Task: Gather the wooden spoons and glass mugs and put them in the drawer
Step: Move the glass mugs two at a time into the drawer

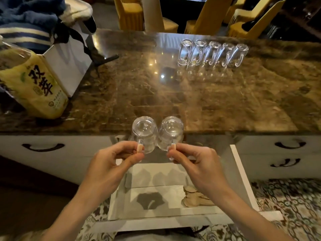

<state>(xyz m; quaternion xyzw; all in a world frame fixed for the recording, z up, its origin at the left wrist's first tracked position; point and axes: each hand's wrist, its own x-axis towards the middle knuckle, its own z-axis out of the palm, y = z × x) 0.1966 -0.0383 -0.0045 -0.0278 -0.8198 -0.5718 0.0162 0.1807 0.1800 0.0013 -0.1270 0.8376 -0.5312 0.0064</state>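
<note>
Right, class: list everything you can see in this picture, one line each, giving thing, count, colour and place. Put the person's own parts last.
Glass mugs on counter: five, clear, upside down in a row, far right of the counter.
Glass mugs in hand: two, clear, upside down, held by their handles over the open drawer.
Wooden spoons: a pile, count unclear, light brown, right side of the drawer.
Drawer: one, white, pulled open below the counter.
Counter: one, brown marble, glossy.
Packet: one, yellow with dark characters, left of the counter.
Paper bag: one, white, behind the packet.
Chairs: several, yellow covers, beyond the counter.
Left hand: grip pinching one mug handle.
Right hand: grip pinching the other.
</note>
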